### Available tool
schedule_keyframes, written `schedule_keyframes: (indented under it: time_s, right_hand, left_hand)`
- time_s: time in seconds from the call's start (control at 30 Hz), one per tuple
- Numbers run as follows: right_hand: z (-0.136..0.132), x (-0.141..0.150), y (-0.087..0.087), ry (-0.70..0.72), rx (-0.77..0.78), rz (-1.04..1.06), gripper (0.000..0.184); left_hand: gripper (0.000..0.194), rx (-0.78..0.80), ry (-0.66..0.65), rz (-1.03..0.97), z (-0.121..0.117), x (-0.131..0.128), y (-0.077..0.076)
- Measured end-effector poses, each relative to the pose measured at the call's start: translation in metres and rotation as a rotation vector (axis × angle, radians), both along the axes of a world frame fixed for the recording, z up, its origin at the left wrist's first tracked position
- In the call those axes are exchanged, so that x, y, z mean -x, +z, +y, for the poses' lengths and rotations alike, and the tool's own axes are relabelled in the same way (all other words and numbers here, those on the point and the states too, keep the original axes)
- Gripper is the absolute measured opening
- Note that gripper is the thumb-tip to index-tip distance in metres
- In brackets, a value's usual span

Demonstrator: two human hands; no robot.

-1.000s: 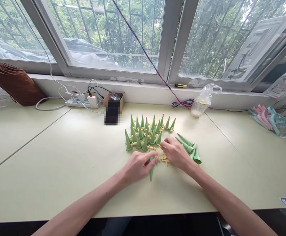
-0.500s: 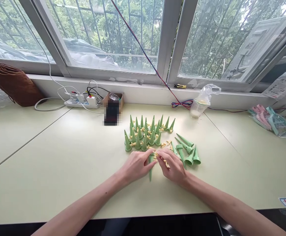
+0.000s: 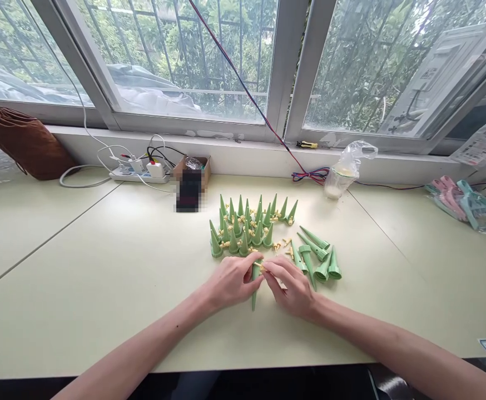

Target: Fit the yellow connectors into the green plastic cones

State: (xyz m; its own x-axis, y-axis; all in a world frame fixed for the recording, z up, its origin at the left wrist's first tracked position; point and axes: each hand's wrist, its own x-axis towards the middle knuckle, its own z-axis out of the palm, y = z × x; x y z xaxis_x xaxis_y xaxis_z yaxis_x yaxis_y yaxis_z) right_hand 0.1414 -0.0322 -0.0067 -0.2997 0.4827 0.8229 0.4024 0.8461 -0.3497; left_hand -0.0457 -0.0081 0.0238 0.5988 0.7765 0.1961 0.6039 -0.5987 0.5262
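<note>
My left hand point(image 3: 233, 279) is closed on a green plastic spike point(image 3: 254, 286), whose tapered tip points down toward me. Between the fingertips of my right hand point(image 3: 291, 284) is a small yellow valve point(image 3: 261, 266), held against the side of that spike near its wide end. How deep the valve sits in the spike I cannot tell. Behind my hands, several green spikes point(image 3: 233, 243) stand point up in rows, with yellow valves among them. Right of my right hand, several more green spikes point(image 3: 322, 269) stand or lie loosely. Loose yellow valves point(image 3: 277, 246) lie between the two groups.
Along the window sill are a power strip point(image 3: 138, 176), a small cardboard box point(image 3: 207, 175), coiled red and blue wire point(image 3: 312, 176) and a plastic bag with a cup point(image 3: 338, 180). A brown pouch point(image 3: 28, 144) lies far left; wrapped pastel items point(image 3: 468, 203) lie far right.
My right fingers have brought the yellow valve slightly down and left, against the green spike. The spike's tip has shifted a little to the left.
</note>
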Motion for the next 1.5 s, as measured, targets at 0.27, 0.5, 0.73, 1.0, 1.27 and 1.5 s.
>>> schedule_keyframes:
  time_s: [0.27, 0.5, 0.73, 1.0, 1.27, 1.5]
  right_hand:
    - [0.002, 0.001, 0.009, -0.029, 0.081, 0.138, 0.030]
    - [0.003, -0.003, 0.016, -0.099, 0.134, 0.195, 0.025]
    - [0.005, -0.005, 0.018, -0.165, 0.151, 0.197, 0.018]
    - [0.004, -0.008, 0.019, -0.158, 0.178, 0.233, 0.016]
    - [0.002, -0.009, 0.015, -0.157, 0.171, 0.218, 0.015]
    - [0.002, -0.009, 0.015, -0.139, 0.179, 0.181, 0.014]
  left_hand:
    - [0.005, -0.010, -0.074, -0.013, 0.000, 0.003, 0.000]
    - [0.037, 0.000, -0.109, 0.035, -0.001, 0.002, 0.005]
    - [0.035, -0.048, -0.133, -0.032, -0.001, 0.001, 0.002]
    - [0.029, -0.264, 0.005, -0.341, -0.001, 0.000, -0.003]
    - [0.029, -0.285, 0.154, -0.458, 0.000, -0.002, -0.001]
    - [0.029, -0.270, 0.140, -0.442, -0.001, -0.002, -0.002]
